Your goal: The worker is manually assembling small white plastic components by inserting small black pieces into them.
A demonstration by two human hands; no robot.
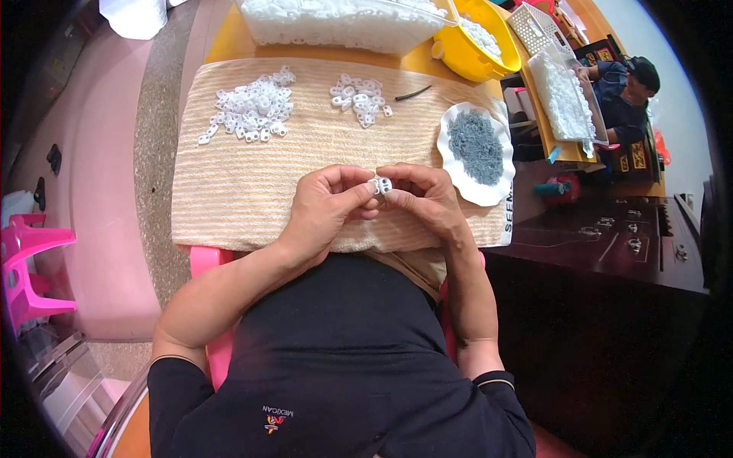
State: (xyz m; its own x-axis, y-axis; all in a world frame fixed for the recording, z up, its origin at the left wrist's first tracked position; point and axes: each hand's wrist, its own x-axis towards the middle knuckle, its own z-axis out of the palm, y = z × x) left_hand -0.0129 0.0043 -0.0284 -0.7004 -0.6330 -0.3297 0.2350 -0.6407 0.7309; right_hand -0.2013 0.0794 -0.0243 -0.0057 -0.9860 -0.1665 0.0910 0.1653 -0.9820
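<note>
Close to the towel's near edge, my left hand (324,202) and my right hand (431,200) meet, fingertips pinched together. Between them is a small white plastic part (385,185) with round holes; the fingers partly cover it, so whether it is one piece or two I cannot tell. Beyond my left hand lies a large pile of similar white parts (252,107). A smaller pile (357,98) sits further right, beside a thin dark stick (413,94). Right of my right hand, a white scalloped plate (490,195) holds many small grey-blue pieces (475,146).
A striped beige towel (229,183) covers the work surface. Behind it stand a clear bin (328,42) of white parts and a yellow basin (473,70). At far right, another person (624,95) sits by a second bin (565,99). Pink stools (34,267) stand left; a dark cabinet (595,259) right.
</note>
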